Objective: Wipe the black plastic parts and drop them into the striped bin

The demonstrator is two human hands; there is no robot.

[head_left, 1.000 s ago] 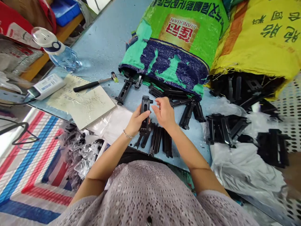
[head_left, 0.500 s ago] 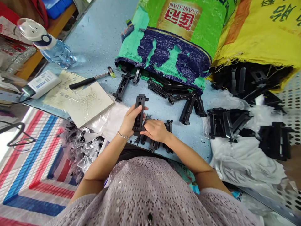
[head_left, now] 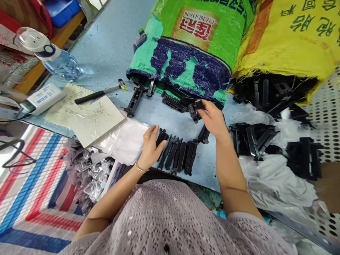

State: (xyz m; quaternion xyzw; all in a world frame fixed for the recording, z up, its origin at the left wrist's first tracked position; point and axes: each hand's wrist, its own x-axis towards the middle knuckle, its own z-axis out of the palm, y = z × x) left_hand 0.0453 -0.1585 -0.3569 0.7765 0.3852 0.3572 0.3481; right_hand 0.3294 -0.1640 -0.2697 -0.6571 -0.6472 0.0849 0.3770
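Note:
Several black plastic parts (head_left: 181,154) stand side by side in a row near the table's front edge. My left hand (head_left: 152,148) is at the row's left end, fingers apart, with nothing held in it. Farther back, my right hand (head_left: 212,117) pinches a black part (head_left: 194,112) in front of the green sack (head_left: 198,42). More black parts (head_left: 174,102) spill from the sack's mouth, and one (head_left: 135,102) lies to their left. Another part (head_left: 204,134) lies below my right hand, partly hidden by it.
A hammer (head_left: 99,93), white pad (head_left: 98,122), white device (head_left: 44,98) and bottle (head_left: 62,62) are on the left. A yellow sack (head_left: 289,46) holds black parts at the right. White plastic bags (head_left: 130,141) lie beside my left hand.
My left hand has let go of the black part, which now stands in the row. My right hand has moved up and right from the row and taken hold of another part by the sack.

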